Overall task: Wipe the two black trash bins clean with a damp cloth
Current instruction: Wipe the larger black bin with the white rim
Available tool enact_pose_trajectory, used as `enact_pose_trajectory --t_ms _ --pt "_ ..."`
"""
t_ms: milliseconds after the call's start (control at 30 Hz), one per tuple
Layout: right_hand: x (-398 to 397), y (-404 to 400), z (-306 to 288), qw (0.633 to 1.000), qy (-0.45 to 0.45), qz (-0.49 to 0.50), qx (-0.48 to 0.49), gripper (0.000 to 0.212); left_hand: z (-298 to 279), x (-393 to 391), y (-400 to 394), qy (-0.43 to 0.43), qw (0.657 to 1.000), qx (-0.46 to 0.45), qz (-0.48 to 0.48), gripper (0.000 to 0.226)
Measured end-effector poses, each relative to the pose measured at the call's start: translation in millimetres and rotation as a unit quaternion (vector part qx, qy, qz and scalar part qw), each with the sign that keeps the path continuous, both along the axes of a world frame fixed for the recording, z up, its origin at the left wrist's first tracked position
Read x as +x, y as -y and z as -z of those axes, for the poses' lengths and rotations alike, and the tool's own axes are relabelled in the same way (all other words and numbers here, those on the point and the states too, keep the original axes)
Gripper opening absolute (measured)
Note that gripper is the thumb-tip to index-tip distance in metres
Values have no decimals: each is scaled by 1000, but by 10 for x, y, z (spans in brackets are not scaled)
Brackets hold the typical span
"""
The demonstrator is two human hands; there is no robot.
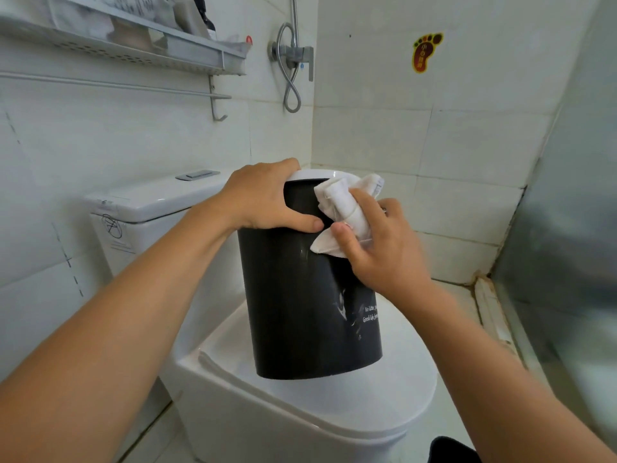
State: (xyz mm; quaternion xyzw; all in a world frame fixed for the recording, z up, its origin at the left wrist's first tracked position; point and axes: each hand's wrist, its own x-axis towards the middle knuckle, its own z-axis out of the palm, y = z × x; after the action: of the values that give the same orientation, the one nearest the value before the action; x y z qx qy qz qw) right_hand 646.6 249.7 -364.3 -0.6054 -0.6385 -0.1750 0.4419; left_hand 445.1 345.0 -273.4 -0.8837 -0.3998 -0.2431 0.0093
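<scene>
Forearms nearest cam, both reaching fwd to black bin (307, 295). Bin upright on closed toilet lid (384, 396), tipped slightly, white rim ring (317, 174) on top.

L hand (263, 198): clamped over bin's upper edge, fingers over rim, thumb curled across front wall. Steadying grip.

R hand (384, 248): curled round bunched white cloth (347, 212), pressing it against upper front of bin, just under rim, touching L thumb area.

Progress, as judged:
- Wipe underway on bin no. 1, near top edge.
- Pale smears/scuffs visible lower down beside white print (370, 314); could be dirt, wet streaks or part of logo, can't tell. Lower half prob. not finished.
- Back side + inside hidden, status unknown.
- 2nd bin: not clearly in view. Dark shape at bottom edge (450, 449) too cropped to ID.
- So roughly early-to-mid stage; at least lower wall of this bin + whole 2nd bin likely left.

Cloth dampness not readable from pic.

Elsewhere: cistern (150, 202) behind, wall shelf (133, 45) top left, shower mixer (293, 55), foot-shaped sticker (425, 51).
</scene>
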Motion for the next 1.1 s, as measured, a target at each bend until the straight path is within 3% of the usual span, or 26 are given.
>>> enact_pose_trajectory --t_ms 200,333,467,533,667,733,967,1033,1100 --pt "15 68 0 1000 17 -19 7 52 -2 -30 -17 11 1000 -10 -2 71" --pt "-70 441 328 990 130 -50 1 51 38 -154 -113 41 998 -50 1 73" --pt "-76 684 455 952 286 -109 -4 51 22 -151 -35 58 996 -56 47 74" --pt "-26 640 366 959 271 -83 -11 52 0 -112 -8 50 996 -51 47 71" --pt "-37 429 157 993 111 -1 -37 56 -11 -129 -72 39 998 -52 24 69" --pt "-93 392 180 996 78 -2 -40 55 -6 -152 -106 37 998 -55 10 70" --pt "-112 768 437 950 257 -157 -84 49 17 -211 -195 49 997 -68 -3 66" --pt "-71 707 396 957 250 -124 -80 50 -1 -184 -196 36 998 -59 -1 68" --pt "-71 586 303 980 171 -78 -67 51 -22 -152 -192 25 998 -55 -3 70"
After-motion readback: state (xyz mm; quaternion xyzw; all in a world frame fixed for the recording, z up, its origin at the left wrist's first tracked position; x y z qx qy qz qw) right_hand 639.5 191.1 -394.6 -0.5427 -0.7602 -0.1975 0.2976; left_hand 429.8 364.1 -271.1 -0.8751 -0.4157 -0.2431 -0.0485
